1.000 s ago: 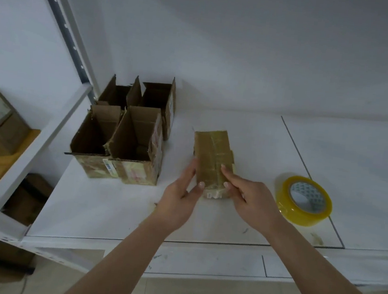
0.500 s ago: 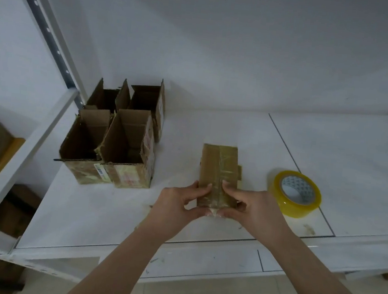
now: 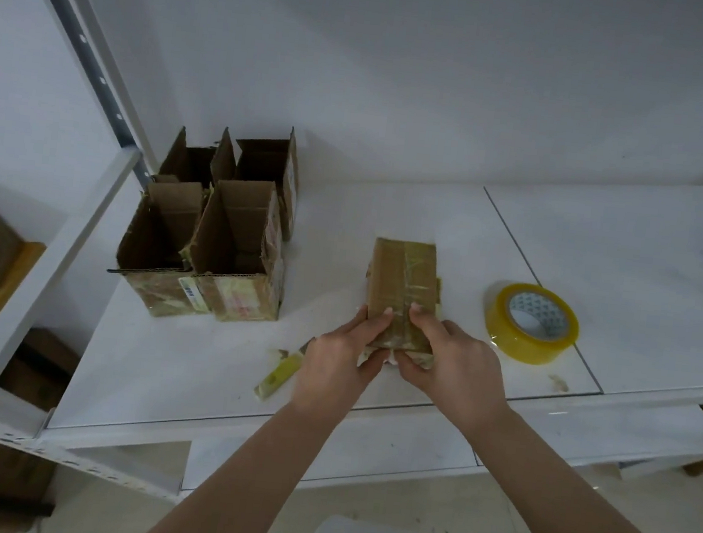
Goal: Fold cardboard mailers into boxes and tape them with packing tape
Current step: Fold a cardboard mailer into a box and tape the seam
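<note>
On the table (image 3: 210,351) | box (image 3: 402,284) near end in both hands' grip

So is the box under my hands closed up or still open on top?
Closed: the cardboard box shows flat flaps with tape along the seam.

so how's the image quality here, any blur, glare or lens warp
Head view: dim, flat lighting with soft shadows; wide-angle bending shows in the shelf upright and table edges. The box and both hands, left and right, look slightly soft; a faint sheen on the tape roll, no harsh glare.
</note>
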Tool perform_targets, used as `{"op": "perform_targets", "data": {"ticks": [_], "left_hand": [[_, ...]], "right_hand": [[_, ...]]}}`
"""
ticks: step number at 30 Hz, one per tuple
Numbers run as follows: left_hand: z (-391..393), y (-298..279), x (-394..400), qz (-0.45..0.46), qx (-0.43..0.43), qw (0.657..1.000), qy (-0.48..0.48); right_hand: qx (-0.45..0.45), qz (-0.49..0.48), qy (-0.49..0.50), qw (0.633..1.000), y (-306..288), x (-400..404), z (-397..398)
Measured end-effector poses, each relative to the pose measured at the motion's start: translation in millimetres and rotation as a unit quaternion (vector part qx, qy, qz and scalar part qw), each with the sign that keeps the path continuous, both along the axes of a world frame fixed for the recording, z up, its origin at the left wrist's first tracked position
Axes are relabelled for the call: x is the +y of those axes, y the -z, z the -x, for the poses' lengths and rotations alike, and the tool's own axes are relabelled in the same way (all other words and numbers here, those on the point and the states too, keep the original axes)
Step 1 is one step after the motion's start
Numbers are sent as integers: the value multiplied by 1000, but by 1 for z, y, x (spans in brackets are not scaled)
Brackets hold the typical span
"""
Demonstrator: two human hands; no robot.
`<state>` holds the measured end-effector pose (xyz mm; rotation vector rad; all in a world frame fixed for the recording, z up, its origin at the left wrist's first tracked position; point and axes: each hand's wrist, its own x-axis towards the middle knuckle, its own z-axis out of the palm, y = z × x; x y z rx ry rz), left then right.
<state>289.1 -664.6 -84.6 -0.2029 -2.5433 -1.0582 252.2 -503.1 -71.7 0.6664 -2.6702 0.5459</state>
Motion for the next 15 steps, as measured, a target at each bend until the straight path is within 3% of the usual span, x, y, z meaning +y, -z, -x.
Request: {"op": "perform_targets", "data": {"ticks": [6, 12, 15], "left_hand": [[-1, 6, -26, -22, -55, 994, 96], [2, 12, -13, -2, 3, 999, 35], [-2, 19, -20, -32, -22, 996, 74]], "right_hand": [[-40, 37, -30, 998, -2, 6, 2], [-85, 34, -10, 996, -1, 3, 4], [-82, 28, 8, 996, 2, 1, 4]]}}
